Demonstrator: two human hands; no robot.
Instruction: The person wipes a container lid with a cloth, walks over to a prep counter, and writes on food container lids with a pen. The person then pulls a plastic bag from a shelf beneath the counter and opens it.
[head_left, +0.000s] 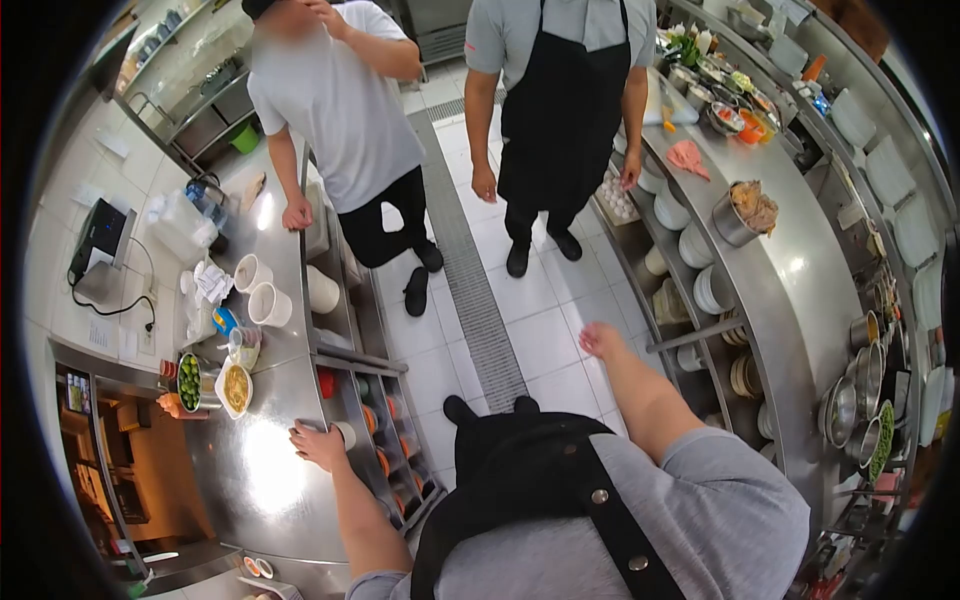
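Observation:
My left hand [318, 446] lies on the edge of the left steel counter [225, 480], fingers spread and nothing in them. Near it on that counter are a white tray of yellowish food [237, 388] and a metal container of green limes [190, 380]. My right hand [600, 340] hangs in the air over the tiled floor, its fingers loosely bent and apart. It touches nothing that I can see. The shelves of stacked plates [712, 290] under the right counter are the things nearest to it.
Two people stand ahead, one in a white shirt [335, 110], one in a black apron [565, 110]. A floor drain grate [465, 270] runs between the counters. White tubs [268, 304] stand at left; a metal pot [738, 222] and a pink cloth [687, 158] at right.

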